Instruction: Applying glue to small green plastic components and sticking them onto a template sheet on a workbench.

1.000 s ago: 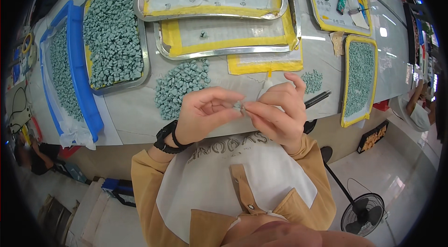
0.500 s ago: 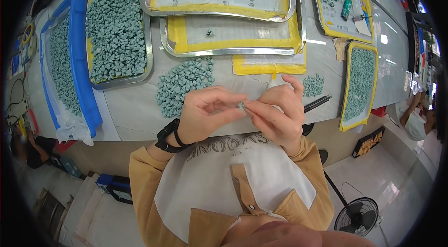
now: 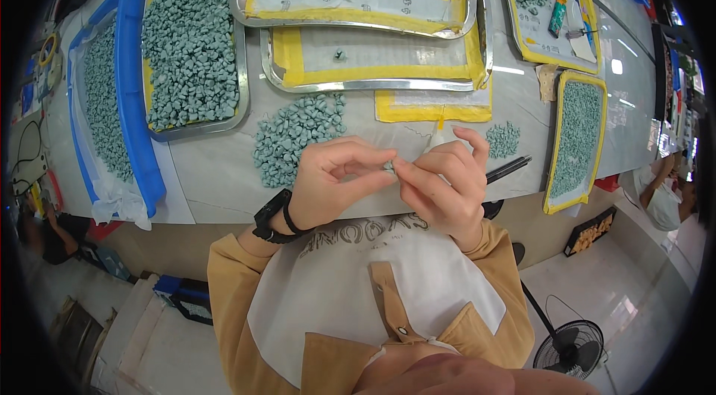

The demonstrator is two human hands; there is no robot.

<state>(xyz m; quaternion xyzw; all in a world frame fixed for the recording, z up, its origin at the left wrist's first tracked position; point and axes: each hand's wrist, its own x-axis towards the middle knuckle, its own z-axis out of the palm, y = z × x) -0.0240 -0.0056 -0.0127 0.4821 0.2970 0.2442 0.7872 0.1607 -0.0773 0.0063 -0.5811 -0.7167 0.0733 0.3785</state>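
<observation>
Left hand and right hand pinch one small grey-green piece above a glossy pale table with a pebbly loose heap.

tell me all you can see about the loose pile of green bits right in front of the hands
The pile is a loose heap of small grey-green pellet-like pieces, matte and irregular. It lies straight on the pale table, in no tray, spreading from the steel tray toward the left hand. Whether the fingers touch its near edge cannot be told.

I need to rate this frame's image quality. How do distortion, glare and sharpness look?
Head view: fisheye bends the table edge and leaves black corners; glare streaks the tabletop at right; left hand and right hand look sharp, but the small piece pinched between them is too tiny to make out.
</observation>
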